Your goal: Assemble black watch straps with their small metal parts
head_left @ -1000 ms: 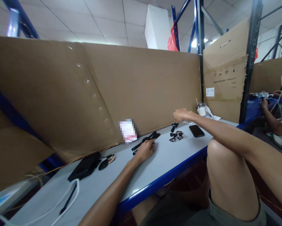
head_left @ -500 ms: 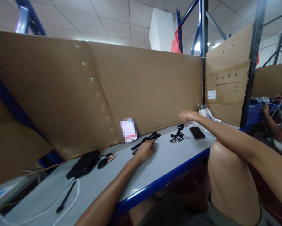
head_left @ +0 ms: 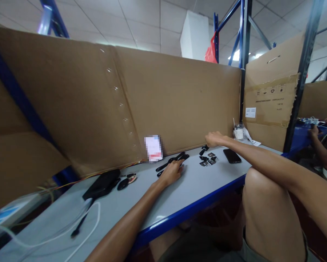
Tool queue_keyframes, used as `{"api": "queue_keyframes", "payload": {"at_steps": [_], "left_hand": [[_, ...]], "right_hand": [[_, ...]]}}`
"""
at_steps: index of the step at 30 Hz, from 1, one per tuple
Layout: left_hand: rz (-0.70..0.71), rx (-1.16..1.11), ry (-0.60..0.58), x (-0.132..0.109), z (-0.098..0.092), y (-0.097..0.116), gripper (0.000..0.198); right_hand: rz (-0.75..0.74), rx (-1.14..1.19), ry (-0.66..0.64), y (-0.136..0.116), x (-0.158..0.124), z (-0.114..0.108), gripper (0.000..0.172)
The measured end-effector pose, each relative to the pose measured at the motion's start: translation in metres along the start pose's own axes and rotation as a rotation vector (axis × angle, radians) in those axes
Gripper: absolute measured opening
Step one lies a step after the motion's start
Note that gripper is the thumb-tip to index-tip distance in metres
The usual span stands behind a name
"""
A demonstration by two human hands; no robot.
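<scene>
My left hand (head_left: 172, 172) rests on the grey tabletop (head_left: 185, 193), its fingers stretched out beside several long black strap-like pieces (head_left: 170, 162). The fingertips reach over the near end of these pieces. Farther right, my right hand (head_left: 214, 139) is raised a little above the table, with its fingers curled in. Just under its fingers is a small black part (head_left: 204, 150); whether they grip it I cannot make out. Below that lies a group of small black clips and shiny metal plates (head_left: 207, 162). A black phone (head_left: 232, 156) lies under my right forearm.
A black pouch (head_left: 102, 185) and small round items (head_left: 126, 182) lie at the left, near a white cable (head_left: 98, 214). A blurred card (head_left: 153, 148) leans on the cardboard wall (head_left: 179, 98). A bagged cup (head_left: 238, 131) stands in the right corner. Another person's hand (head_left: 313, 131) shows far right.
The view has turned slightly left. My right hand has shifted a little left over the small black parts, which look more spread out. My left hand has stayed by the black pieces.
</scene>
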State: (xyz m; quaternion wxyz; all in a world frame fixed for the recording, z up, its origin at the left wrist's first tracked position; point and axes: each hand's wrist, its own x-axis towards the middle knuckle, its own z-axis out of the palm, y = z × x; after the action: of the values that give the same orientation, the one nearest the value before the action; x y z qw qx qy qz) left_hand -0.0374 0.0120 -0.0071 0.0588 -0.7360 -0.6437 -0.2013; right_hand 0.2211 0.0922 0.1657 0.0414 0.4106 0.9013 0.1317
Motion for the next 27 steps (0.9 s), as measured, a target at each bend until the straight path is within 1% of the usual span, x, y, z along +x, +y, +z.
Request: {"api": "queue_keyframes", "payload": {"at_steps": [3, 6, 8, 9, 11, 12, 14, 17, 20, 24, 27], "left_hand": [[0.024, -0.06, 0.098, 0.001, 0.0, 0.002, 0.056], [0.066, -0.115, 0.249, 0.001, -0.005, 0.008, 0.059], [0.076, -0.129, 0.324, 0.0, -0.011, 0.014, 0.054], [0.066, -0.134, 0.324, 0.0, -0.014, 0.018, 0.047], [0.015, -0.165, 0.259, -0.002, -0.017, 0.026, 0.032], [-0.014, -0.199, 0.22, -0.002, -0.018, 0.029, 0.029], [-0.059, -0.312, 0.173, -0.004, -0.015, 0.037, 0.032], [-0.109, -0.554, 0.145, -0.005, -0.008, 0.045, 0.042], [-0.162, -0.773, 0.075, -0.005, -0.004, 0.051, 0.05], [-0.258, -0.984, -0.001, -0.006, -0.005, 0.055, 0.056], [-0.329, -1.136, -0.041, -0.007, -0.006, 0.056, 0.057]], "right_hand": [[-0.044, -0.013, 0.094, -0.008, -0.004, -0.008, 0.04], [-0.161, 0.02, 0.176, -0.016, -0.007, -0.015, 0.037], [-0.239, 0.074, 0.195, -0.019, -0.005, -0.017, 0.036], [-0.271, 0.118, 0.195, -0.02, -0.003, -0.017, 0.035], [-0.326, 0.229, 0.189, -0.021, 0.003, -0.015, 0.032], [-0.343, 0.289, 0.18, -0.021, 0.007, -0.014, 0.03], [-0.349, 0.397, 0.148, -0.022, 0.014, -0.01, 0.026], [-0.291, 0.476, 0.092, -0.022, 0.021, -0.003, 0.027], [-0.243, 0.424, 0.1, -0.02, 0.023, 0.003, 0.033], [-0.189, 0.283, 0.18, -0.022, 0.018, 0.009, 0.045], [-0.141, 0.193, 0.259, -0.03, 0.014, 0.012, 0.046]]}}
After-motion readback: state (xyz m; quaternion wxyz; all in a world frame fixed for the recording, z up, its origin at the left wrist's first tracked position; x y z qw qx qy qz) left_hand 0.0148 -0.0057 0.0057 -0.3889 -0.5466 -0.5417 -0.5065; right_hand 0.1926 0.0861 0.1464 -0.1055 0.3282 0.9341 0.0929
